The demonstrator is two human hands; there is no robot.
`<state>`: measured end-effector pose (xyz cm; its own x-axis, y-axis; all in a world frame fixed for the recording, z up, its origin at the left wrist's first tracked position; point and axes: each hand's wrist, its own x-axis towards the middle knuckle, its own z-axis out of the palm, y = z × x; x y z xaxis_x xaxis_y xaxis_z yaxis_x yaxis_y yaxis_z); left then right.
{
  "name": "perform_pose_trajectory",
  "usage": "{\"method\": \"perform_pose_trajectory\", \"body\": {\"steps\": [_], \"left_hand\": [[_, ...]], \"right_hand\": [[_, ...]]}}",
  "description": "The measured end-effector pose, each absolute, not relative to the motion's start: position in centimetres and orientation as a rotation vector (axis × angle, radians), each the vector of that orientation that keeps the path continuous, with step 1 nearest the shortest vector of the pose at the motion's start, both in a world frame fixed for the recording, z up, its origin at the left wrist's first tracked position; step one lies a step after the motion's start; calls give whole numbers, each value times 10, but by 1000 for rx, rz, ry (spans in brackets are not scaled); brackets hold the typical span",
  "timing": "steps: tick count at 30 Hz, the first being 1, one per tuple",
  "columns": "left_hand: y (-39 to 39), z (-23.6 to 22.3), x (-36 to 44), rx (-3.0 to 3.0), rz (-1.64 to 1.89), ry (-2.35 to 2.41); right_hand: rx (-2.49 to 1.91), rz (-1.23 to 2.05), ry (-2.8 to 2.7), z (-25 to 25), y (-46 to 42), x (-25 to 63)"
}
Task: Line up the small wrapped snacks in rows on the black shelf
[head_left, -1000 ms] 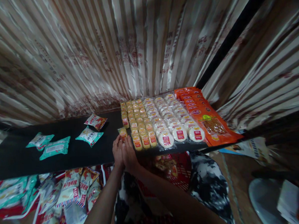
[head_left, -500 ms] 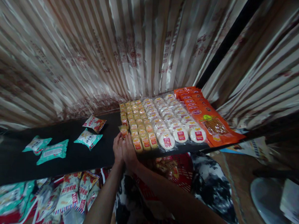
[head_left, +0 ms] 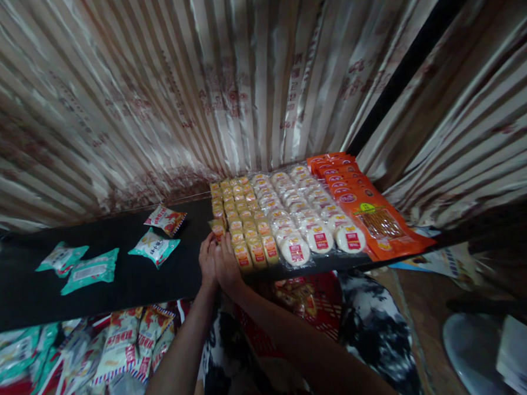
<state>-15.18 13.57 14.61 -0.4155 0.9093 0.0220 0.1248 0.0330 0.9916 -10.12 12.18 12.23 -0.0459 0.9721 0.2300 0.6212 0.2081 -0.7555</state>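
Small yellow packet (head_left: pixel 217 228): just left of the frame's centre, below the middle, lying at the near end of the leftmost yellow column, its lower part covered by fingers.
Left hand (head_left: pixel 208 262): at the packet's lower left, fingers bent towards it.
Right hand (head_left: pixel 227 263): close against the left hand, fingertips at the packet's lower right.
Grip: fingertips of both hands meet the packet; cannot tell whether they pinch it or only press.
Yellow packets (head_left: pixel 250 227): tight columns right of the small one, at centre.
White round packets (head_left: pixel 295 250): three overlapping columns, right of centre.
Orange bags (head_left: pixel 370 212): overlapping stack, farther right.
Loose packets: three teal ones (head_left: pixel 90 271) and a red-and-white one (head_left: pixel 164 219), left of centre.
Black shelf (head_left: pixel 39 300): under all these.
Red basket (head_left: pixel 333 306): bottom centre, below the shelf.
Striped curtain (head_left: pixel 239 63): across the top.
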Motion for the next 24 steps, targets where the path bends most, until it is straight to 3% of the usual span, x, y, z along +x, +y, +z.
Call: {"method": "perform_pose_trajectory", "body": {"steps": [24], "left_hand": [[142, 151, -150, 977, 1434, 1513]], "right_hand": [[-1487, 614, -1685, 123, 126, -101]]}}
